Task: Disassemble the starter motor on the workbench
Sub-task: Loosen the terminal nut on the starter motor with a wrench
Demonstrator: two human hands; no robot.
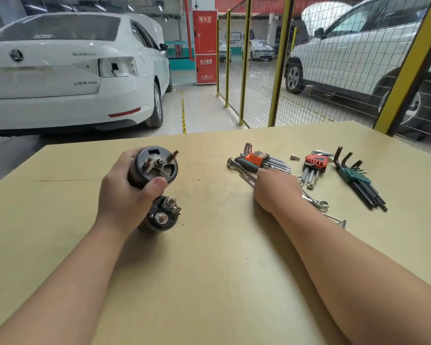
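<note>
The left hand (pixel 125 195) wrapped its grip around the starter motor (pixel 156 170), long axis upright, open end facing up. The right hand (pixel 276 190) lay on wrenches (pixel 316 201) on the bench (pixel 209 270); its grip could not be told.

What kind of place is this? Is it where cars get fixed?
Most likely a car repair garage. A white car is parked behind the workbench, sets of hex keys and wrenches lie on it, and the left hand holds a starter motor.
</note>
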